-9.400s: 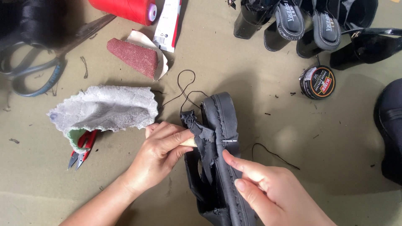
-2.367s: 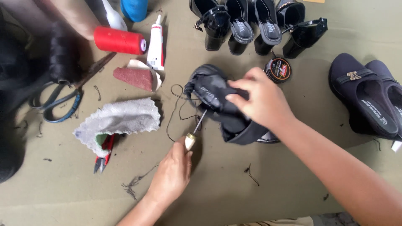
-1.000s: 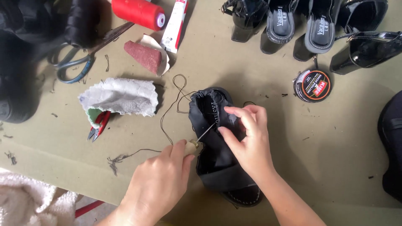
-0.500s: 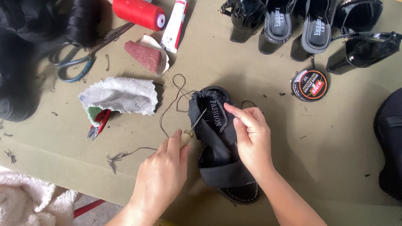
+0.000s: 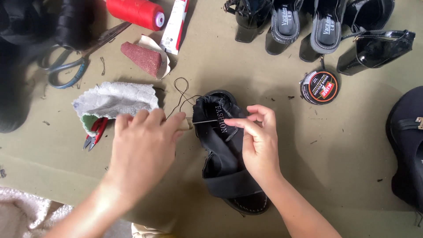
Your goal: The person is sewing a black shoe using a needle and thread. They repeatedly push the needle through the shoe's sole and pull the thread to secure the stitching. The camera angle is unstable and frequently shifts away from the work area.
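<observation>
A black sandal [image 5: 222,154] lies sole-down on the olive work surface in the middle of the head view. My left hand [image 5: 143,147] grips the pale handle of a stitching awl [image 5: 200,122], whose thin metal needle points right across the sandal's insole. My right hand [image 5: 257,143] rests on the sandal's right side, its thumb and forefinger pinching the insole next to the needle's tip. A dark thread [image 5: 178,94] loops on the surface from the awl toward the back.
A grey cloth [image 5: 112,100] lies left over red-handled snips [image 5: 94,132]. Behind are sandpaper [image 5: 143,58], a red thread spool [image 5: 136,11], a glue tube [image 5: 175,24], scissors [image 5: 72,57]. A polish tin [image 5: 319,87] and several black shoes [image 5: 308,24] sit at back right.
The left hand has slid right and up, bringing the awl level across the insole. My right hand's fingers have closed to a pinch at the needle tip. The sandal stays put.
</observation>
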